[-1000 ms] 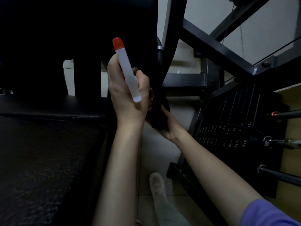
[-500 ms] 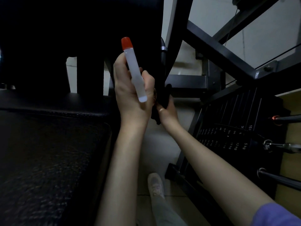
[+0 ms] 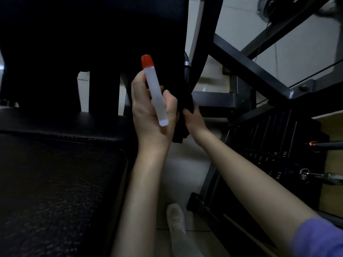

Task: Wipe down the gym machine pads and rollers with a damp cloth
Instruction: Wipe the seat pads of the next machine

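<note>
Both hands are occupied: our left hand (image 3: pixel 150 115) curls round a white, red-capped spray bottle (image 3: pixel 155 93), and our right hand (image 3: pixel 194 117) grips what looks like a dark cloth (image 3: pixel 181 132), pressed to the right edge of the upright back pad (image 3: pixel 111 34). We judge we are wiping that edge; next comes a firm stroke along it, then the seat pad (image 3: pixel 55 182) at lower left.

The seat pad (image 3: pixel 55 182) lies lower left, the weight stack (image 3: pixel 278 154) at right. At centre my left hand (image 3: pixel 152 115) holds the bottle (image 3: pixel 155 93); beside it, my right hand (image 3: pixel 194 117) grips the cloth (image 3: pixel 182 128).
</note>
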`<state>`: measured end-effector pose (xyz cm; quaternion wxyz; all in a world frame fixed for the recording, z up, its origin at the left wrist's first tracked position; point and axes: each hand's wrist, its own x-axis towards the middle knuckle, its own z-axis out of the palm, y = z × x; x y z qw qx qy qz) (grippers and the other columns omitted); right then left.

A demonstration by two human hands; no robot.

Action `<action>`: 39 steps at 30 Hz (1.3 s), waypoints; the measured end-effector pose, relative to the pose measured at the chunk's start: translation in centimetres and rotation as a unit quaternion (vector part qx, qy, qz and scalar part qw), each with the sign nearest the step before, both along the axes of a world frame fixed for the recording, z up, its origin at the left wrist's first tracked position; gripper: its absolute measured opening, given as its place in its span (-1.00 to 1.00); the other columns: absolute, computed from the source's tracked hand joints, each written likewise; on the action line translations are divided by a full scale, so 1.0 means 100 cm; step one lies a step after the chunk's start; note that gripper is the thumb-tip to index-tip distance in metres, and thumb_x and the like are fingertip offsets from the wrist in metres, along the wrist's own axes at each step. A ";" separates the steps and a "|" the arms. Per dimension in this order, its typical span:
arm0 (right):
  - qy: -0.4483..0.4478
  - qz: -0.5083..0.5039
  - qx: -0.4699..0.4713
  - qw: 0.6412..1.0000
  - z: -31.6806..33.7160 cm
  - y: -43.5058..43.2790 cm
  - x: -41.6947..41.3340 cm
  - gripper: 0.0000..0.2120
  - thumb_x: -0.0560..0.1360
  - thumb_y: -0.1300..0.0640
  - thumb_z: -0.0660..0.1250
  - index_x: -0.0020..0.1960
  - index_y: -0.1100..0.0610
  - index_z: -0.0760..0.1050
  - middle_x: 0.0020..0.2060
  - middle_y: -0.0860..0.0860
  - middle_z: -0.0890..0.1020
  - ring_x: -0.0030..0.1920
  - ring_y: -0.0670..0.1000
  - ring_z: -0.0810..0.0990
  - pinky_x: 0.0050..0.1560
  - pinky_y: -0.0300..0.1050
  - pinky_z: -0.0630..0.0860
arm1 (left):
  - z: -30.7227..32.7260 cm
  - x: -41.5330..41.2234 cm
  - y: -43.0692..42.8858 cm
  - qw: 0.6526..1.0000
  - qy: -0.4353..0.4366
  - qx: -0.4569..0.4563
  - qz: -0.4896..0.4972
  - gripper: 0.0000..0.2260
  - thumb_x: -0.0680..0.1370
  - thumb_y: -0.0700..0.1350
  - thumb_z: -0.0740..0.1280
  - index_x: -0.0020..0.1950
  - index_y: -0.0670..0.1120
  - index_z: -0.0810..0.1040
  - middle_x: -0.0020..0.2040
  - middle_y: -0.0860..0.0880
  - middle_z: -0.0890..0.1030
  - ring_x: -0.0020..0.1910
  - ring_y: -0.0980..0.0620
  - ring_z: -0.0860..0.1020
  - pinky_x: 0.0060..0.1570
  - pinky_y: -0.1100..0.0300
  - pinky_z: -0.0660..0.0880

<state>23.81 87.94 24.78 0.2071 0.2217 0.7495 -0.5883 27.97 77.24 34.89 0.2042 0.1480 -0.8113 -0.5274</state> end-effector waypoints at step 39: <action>0.115 0.211 0.177 0.955 0.008 0.020 0.006 -0.54 0.51 0.30 0.20 0.40 0.10 0.34 0.29 0.11 0.48 0.28 0.11 0.45 0.26 -0.01 0.40 | 0.004 -0.002 0.000 1.000 -0.001 -0.010 0.014 -0.59 0.46 -0.22 0.25 0.31 -0.26 0.39 0.09 -0.05 0.48 -0.02 0.01 0.54 -0.09 0.51 0.39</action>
